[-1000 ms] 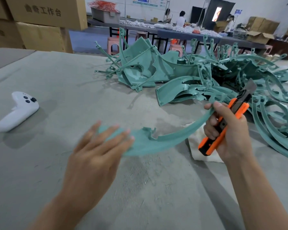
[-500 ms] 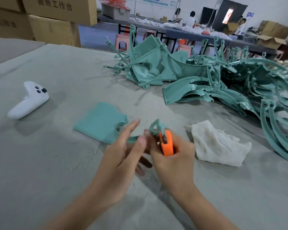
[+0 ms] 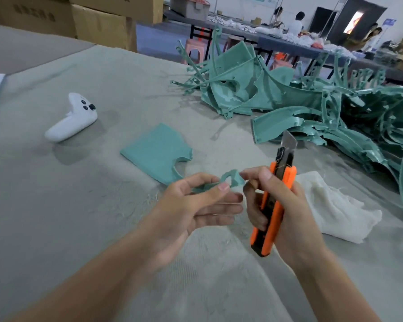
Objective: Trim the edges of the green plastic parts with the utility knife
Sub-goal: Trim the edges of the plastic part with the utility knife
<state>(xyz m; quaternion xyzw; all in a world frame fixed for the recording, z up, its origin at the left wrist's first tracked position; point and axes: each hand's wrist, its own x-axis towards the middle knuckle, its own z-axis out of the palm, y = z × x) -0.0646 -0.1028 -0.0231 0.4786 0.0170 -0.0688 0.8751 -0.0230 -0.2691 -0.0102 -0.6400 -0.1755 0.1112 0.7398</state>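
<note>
Pile of untrimmed pieces waited beyond our grip; the green part lay just ahead, tab pinched in our left hand. Our right hand, clenching the utility knife, had raised its blade clear; we judged that cut done.

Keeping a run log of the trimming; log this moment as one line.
left hand: pinches strip of flat green plastic part | right hand: grips orange-and-black utility knife | blade: extended, pointing up, off part
</note>
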